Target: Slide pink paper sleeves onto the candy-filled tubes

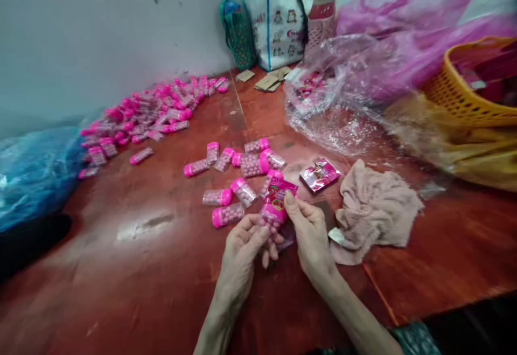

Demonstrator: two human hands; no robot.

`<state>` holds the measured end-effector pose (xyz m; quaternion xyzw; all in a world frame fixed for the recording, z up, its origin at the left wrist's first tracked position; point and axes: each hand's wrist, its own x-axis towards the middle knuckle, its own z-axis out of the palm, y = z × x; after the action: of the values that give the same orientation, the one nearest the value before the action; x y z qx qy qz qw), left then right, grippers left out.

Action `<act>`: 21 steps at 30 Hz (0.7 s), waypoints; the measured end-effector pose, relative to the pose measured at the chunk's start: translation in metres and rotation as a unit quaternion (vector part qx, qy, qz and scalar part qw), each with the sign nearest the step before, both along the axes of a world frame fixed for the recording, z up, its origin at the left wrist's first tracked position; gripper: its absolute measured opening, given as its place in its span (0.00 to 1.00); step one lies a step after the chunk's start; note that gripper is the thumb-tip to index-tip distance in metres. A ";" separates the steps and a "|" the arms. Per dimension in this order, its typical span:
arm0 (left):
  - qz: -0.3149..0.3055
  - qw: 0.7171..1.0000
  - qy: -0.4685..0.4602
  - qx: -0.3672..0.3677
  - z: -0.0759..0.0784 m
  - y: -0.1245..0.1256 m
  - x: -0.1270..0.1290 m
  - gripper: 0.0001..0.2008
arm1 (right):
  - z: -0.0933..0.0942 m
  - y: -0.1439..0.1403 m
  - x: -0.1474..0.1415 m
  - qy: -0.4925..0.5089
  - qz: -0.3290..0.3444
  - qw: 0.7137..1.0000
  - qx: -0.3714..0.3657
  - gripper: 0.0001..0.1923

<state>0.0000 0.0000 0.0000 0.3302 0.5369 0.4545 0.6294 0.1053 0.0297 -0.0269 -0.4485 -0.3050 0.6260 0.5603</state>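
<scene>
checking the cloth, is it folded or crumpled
Crumpled: the cloth lies bunched in loose wrinkles on the table, right of the hands.

We see clear glossy plastic tubes (226, 215) with pink caps, and a shiny printed label (278, 196) on the tube (271, 219) in our grip. The red-brown surface (161, 269) looks like worn wood, dull with scuffed patches. The cloth (375, 207) is soft, matt and crumpled. The bag (343, 102) is thin crinkly film; the basket (464, 96) is perhaps plastic.
</scene>
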 end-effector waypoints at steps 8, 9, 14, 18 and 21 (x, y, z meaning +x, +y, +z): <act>0.072 0.996 -0.020 0.042 0.009 -0.007 0.013 0.05 | 0.020 -0.005 -0.002 0.016 0.063 0.998 -0.001 0.17; 0.089 0.994 -0.020 0.059 0.010 -0.008 0.017 0.05 | 0.022 -0.008 -0.004 0.019 0.065 0.998 -0.003 0.17; 0.169 0.979 0.004 0.114 0.010 -0.012 0.029 0.04 | 0.026 -0.026 -0.011 -0.030 0.026 0.999 0.002 0.19; 0.196 0.972 -0.024 0.123 0.007 -0.013 0.034 0.05 | 0.027 -0.025 -0.009 -0.039 0.046 0.998 0.006 0.19; 0.177 0.975 -0.060 0.118 0.005 -0.013 0.037 0.09 | 0.027 -0.017 0.000 -0.038 0.096 0.994 0.020 0.18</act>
<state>0.0370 -0.0131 0.0048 0.2746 0.4905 0.6378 0.5266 0.1053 0.0127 0.0002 -0.4297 -0.3800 0.6531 0.4944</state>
